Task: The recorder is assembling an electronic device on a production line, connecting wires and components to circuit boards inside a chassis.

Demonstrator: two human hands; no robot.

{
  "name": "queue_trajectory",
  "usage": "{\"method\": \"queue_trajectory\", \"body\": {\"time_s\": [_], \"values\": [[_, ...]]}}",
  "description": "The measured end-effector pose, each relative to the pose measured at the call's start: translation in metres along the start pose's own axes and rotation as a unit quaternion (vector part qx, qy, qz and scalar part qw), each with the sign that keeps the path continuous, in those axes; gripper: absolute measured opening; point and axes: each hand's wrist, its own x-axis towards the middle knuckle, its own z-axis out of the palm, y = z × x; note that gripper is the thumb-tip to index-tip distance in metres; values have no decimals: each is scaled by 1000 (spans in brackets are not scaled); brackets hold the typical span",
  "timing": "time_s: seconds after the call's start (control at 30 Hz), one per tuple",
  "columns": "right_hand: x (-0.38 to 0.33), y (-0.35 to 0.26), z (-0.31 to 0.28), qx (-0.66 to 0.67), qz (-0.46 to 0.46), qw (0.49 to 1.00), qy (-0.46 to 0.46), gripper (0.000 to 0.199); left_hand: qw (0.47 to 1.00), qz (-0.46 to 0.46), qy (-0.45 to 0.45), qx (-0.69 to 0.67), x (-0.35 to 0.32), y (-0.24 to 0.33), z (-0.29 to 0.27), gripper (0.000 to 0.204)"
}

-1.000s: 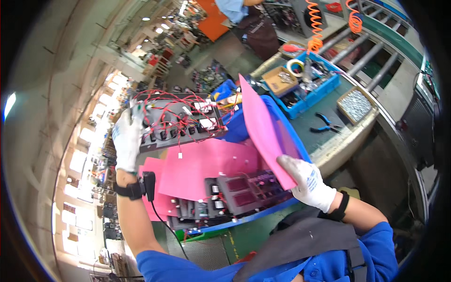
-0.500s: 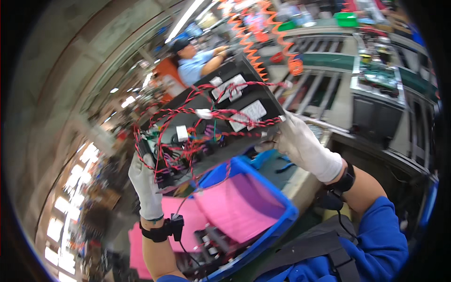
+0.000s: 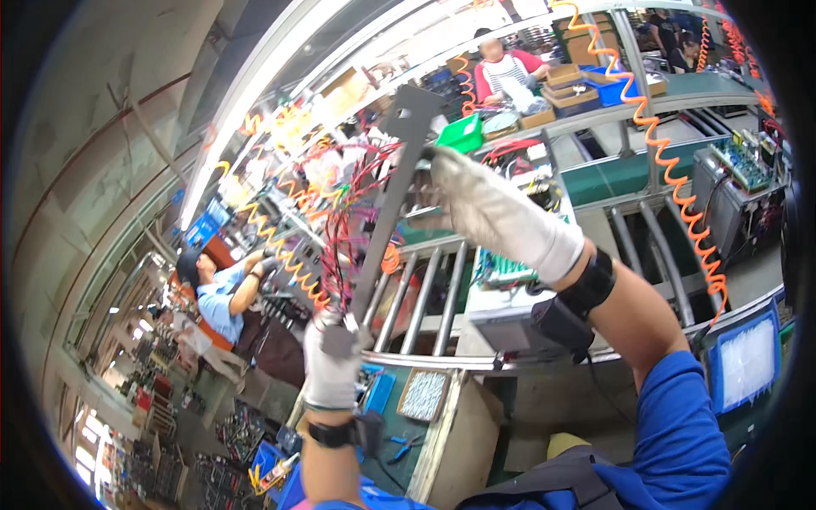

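Note:
A black metal panel [image 3: 393, 200] is up in front of me, turned nearly edge-on and steeply tilted. Bundles of twisted red-and-black wires [image 3: 337, 242] hang along its left side. My left hand [image 3: 333, 361], in a white glove, is closed around the panel's lower end. At the upper right edge is my right hand [image 3: 506, 217], also gloved; its fingertips are blurred but appear to grip the panel. Behind the panel, a grey metal case [image 3: 514, 327] with a green circuit board [image 3: 503, 268] stands on the roller conveyor [image 3: 414, 297].
Below the panel, a tray of small screws [image 3: 423, 394] and blue-handled pliers [image 3: 405, 446] lie on the bench. Orange coiled hoses [image 3: 650, 127] hang over the line. One co-worker [image 3: 223, 302] is at left, another [image 3: 508, 70] across the conveyor. A second case [image 3: 721, 200] stands at right.
My view has swung right toward the conveyor. The panel has turned from showing its wired inner face to nearly edge-on, and both hands have moved with it. The blue bin with pink sheets has mostly left view.

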Motion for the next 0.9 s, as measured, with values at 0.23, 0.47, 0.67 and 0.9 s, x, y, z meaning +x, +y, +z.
{"method": "queue_trajectory", "body": {"time_s": [0.23, 0.47, 0.67, 0.9], "values": [[-14, 40, -68, 83, 192, 959, 190, 39, 973, -203, -96, -42, 6, -85, 126, 29], [37, 14, -108, 15, 114, 969, 220, 41, 813, 333, -301, 370, 101, -105, 183, 20], [149, -49, -131, 37, 97, 992, -79, 42, 914, -6, -401, 53, 216, -57, 154, 47], [131, -61, -39, -642, 161, 749, -35, 33, 921, -239, -278, -130, 203, -60, 36, 83]]}}
